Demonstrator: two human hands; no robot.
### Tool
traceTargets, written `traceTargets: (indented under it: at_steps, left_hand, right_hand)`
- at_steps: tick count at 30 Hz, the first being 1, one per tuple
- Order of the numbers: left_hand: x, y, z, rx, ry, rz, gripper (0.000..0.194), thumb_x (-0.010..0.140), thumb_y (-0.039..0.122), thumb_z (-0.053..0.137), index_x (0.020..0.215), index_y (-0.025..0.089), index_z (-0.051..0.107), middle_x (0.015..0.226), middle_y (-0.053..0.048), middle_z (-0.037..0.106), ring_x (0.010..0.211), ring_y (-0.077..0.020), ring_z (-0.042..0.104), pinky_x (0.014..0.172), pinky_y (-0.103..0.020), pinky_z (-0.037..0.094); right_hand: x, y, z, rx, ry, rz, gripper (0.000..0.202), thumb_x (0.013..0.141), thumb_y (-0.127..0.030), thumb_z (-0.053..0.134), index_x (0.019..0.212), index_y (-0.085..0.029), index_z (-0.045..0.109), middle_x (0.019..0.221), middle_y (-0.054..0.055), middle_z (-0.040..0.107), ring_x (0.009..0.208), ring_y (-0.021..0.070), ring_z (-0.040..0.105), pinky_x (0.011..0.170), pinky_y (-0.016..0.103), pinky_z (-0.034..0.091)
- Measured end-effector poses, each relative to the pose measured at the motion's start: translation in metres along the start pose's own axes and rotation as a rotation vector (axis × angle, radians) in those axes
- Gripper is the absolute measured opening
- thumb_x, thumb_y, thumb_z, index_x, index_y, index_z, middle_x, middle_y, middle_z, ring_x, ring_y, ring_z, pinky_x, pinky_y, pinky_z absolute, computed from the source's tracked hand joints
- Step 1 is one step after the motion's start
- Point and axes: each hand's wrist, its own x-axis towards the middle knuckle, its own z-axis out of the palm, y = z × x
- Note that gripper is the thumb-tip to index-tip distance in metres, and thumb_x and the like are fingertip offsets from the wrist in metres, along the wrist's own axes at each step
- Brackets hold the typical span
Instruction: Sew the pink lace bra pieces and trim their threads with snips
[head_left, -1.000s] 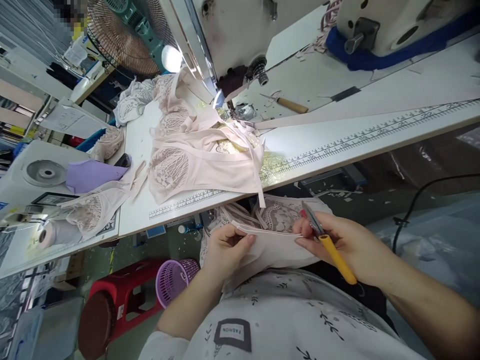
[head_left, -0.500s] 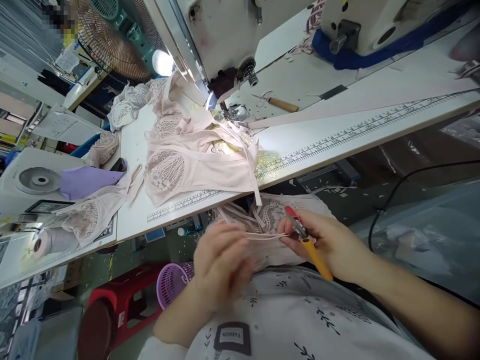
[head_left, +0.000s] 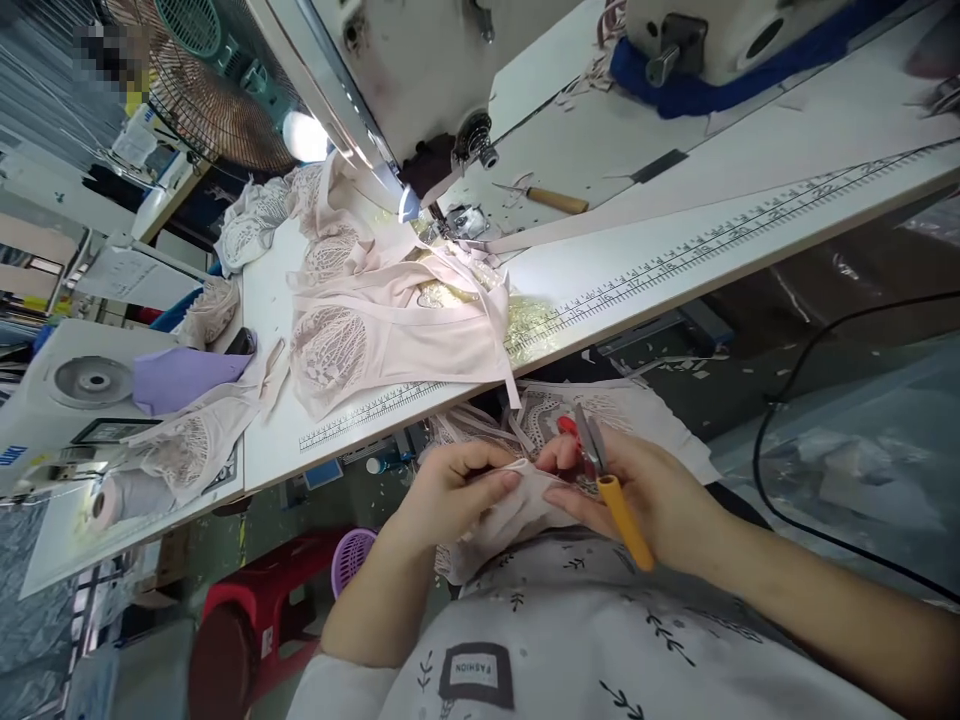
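Over my lap, my left hand (head_left: 457,492) is closed, its thumb and fingers pinching the edge of a pale pink lace bra (head_left: 525,500). My right hand (head_left: 637,490) is also closed, with thread snips (head_left: 616,505) in its palm; they show an orange-yellow handle, metal blades and a red part. The right thumb and fingertips meet at the bra's edge, close beside the left fingertips. Pale lace and fabric of the garment (head_left: 622,405) spread behind both hands, below the table edge. Part of the bra is hidden under the fingers.
Ahead stands a white table (head_left: 585,270) with a printed ruler, a lit sewing machine (head_left: 405,70), a pile of pale bras (head_left: 442,350) and a wooden-handled awl (head_left: 555,200). A red stool (head_left: 255,620) and purple basket (head_left: 352,555) stand lower left. A black cable (head_left: 765,430) hangs right.
My left hand, blurred and lifted off before, has come down and now pinches the bra's edge. The snips have turned slightly in my right hand, and the view has shifted a little.
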Motion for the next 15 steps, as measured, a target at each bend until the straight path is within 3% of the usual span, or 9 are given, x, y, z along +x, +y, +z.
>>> traceTargets:
  at_steps: [6,10,15]
  left_hand:
    - [-0.006,-0.002,-0.001,-0.127,0.117,-0.069,0.033,0.072,0.047,0.072,0.073,0.014,0.071,0.062,-0.002,0.062,0.047,-0.0087,0.049,0.044,-0.020,0.038]
    - [-0.007,-0.001,0.003,-0.114,0.202,-0.046,0.031,0.073,0.046,0.072,0.070,0.015,0.070,0.051,0.001,0.055,0.042,-0.0073,0.044,0.042,-0.020,0.036]
    - [-0.008,-0.007,0.008,-0.055,0.288,-0.006,0.027,0.074,0.042,0.071,0.069,0.015,0.069,0.055,0.000,0.058,0.043,-0.0073,0.045,0.041,-0.019,0.036]
  right_hand:
    - [-0.001,0.004,0.010,0.100,-0.020,0.089,0.024,0.071,-0.036,0.066,0.070,-0.024,0.046,0.073,0.003,0.063,0.063,0.0181,0.060,0.052,0.029,0.051]
    - [0.000,0.002,0.010,0.135,0.024,0.066,0.021,0.072,-0.035,0.067,0.072,-0.023,0.049,0.075,0.003,0.064,0.065,0.0178,0.060,0.054,0.029,0.052]
    - [0.000,0.007,0.012,0.128,0.036,0.072,0.022,0.071,-0.036,0.068,0.074,-0.023,0.051,0.073,0.003,0.063,0.070,0.0196,0.062,0.058,0.030,0.053]
